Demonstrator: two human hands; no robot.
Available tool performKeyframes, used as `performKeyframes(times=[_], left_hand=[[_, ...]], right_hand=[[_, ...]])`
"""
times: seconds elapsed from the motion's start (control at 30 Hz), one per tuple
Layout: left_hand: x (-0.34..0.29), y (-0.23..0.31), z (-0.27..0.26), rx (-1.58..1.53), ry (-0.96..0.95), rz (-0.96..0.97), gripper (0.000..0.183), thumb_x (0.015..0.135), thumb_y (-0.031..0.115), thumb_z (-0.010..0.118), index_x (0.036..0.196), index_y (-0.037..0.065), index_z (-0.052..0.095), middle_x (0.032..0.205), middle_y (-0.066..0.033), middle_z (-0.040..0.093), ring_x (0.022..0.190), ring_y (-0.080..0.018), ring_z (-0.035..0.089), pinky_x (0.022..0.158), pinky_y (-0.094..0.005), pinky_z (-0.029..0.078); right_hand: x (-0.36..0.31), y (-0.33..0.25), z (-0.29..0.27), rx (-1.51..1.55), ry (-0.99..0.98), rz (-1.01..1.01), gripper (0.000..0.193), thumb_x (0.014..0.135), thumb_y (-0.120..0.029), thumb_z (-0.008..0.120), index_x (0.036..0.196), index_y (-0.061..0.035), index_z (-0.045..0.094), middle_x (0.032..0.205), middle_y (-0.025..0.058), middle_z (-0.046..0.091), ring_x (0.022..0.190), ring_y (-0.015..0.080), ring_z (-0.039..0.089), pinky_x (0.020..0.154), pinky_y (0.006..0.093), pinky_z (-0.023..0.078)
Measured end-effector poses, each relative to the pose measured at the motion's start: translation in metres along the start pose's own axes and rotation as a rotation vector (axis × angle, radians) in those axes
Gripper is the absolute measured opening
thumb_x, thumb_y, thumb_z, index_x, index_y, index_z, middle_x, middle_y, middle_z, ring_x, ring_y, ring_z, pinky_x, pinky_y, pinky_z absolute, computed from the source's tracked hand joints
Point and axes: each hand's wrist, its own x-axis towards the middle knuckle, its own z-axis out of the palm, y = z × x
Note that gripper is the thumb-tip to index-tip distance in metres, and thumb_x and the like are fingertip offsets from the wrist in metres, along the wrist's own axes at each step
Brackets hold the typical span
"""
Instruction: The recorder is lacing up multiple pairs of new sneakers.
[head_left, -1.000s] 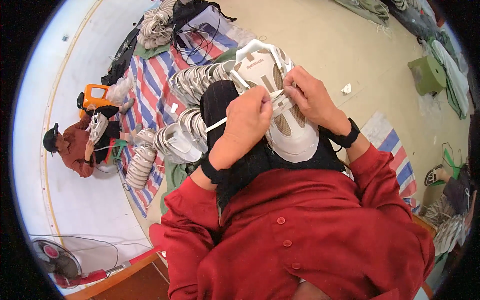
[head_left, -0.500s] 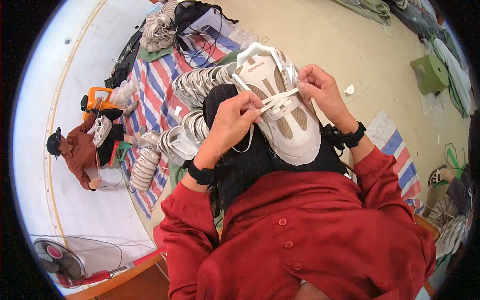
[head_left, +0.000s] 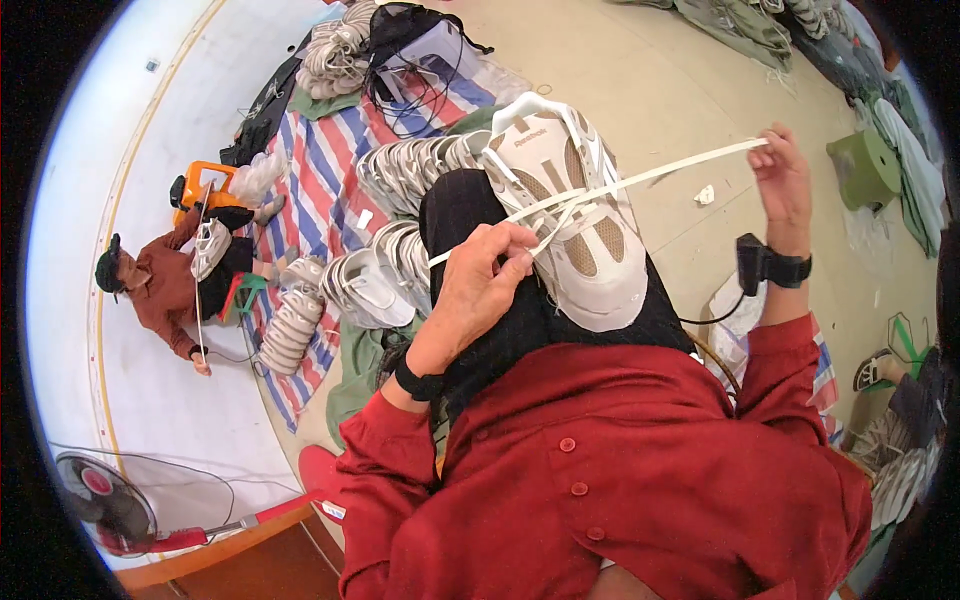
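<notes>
At your far left a co-worker (head_left: 160,290) sits with a shoe. Next, pale shoes (head_left: 365,290) stand in rows on a striped sheet (head_left: 318,172). Your left hand (head_left: 485,275) pinches white lace (head_left: 680,167) beside the shoe (head_left: 598,285) on your lap, its tongue (head_left: 545,153) printed with brown lettering. Your right hand (head_left: 782,185), held out, grips the lace, stretched taut.

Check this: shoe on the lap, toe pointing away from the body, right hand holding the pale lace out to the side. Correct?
Not quite: the head view shows the shoe with its toe toward the red shirt. The lap, right hand and pale lace are as you say.
</notes>
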Motion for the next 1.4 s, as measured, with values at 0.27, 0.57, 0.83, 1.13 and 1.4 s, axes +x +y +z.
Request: performKeyframes(times=[0.27,0.57,0.83,1.13,1.4], left_hand=[[0.009,0.006,0.011,0.028,0.024,0.060,0.021,0.083,0.004,0.064,0.103,0.003,0.062,0.091,-0.0030,0.061,0.081,-0.0120,0.057,0.070,-0.0255,0.046],[0.019,-0.002,0.025,-0.065,0.067,0.095,0.038,0.076,-0.003,0.063,0.113,0.002,0.056,0.104,-0.0109,0.059,0.089,-0.0204,0.059,0.073,-0.0303,0.048],[0.027,-0.001,0.026,0.189,0.172,0.194,0.039,0.075,-0.003,0.059,0.114,0.002,0.054,0.114,-0.0147,0.054,0.092,-0.0318,0.059,0.079,-0.0384,0.050],[0.041,-0.005,0.027,0.272,0.153,0.245,0.029,0.076,-0.006,0.057,0.103,0.002,0.055,0.104,-0.0144,0.054,0.087,-0.0317,0.060,0.075,-0.0383,0.050],[0.035,0.003,0.027,0.205,0.140,0.205,0.036,0.076,-0.006,0.060,0.110,0.003,0.055,0.109,-0.0156,0.054,0.085,-0.0277,0.061,0.074,-0.0343,0.051]], right_hand=[[0.044,-0.063,-0.056,-0.088,0.036,-0.040,0.014,0.088,-0.004,0.061,0.099,-0.0052,0.053,0.073,0.0001,0.050,0.065,0.0108,0.048,0.062,0.0265,0.041],[0.110,-0.121,-0.063,-0.080,-0.061,-0.032,0.011,0.089,-0.002,0.061,0.085,-0.0039,0.052,0.074,0.0016,0.049,0.064,0.0120,0.045,0.065,0.0258,0.042],[0.172,-0.153,-0.073,0.040,-0.293,0.047,0.006,0.092,0.001,0.057,0.091,0.0004,0.051,0.081,0.0046,0.049,0.070,0.0131,0.044,0.063,0.0258,0.041],[0.300,-0.141,-0.098,-0.550,-0.353,-0.199,0.015,0.090,-0.018,0.064,0.100,-0.0057,0.063,0.085,0.0002,0.056,0.078,0.0112,0.054,0.077,0.0248,0.047],[0.207,0.008,-0.016,-1.533,-0.300,-0.524,0.022,0.089,-0.024,0.063,0.107,-0.0116,0.064,0.092,0.0013,0.062,0.078,0.0143,0.058,0.069,0.0288,0.051]])
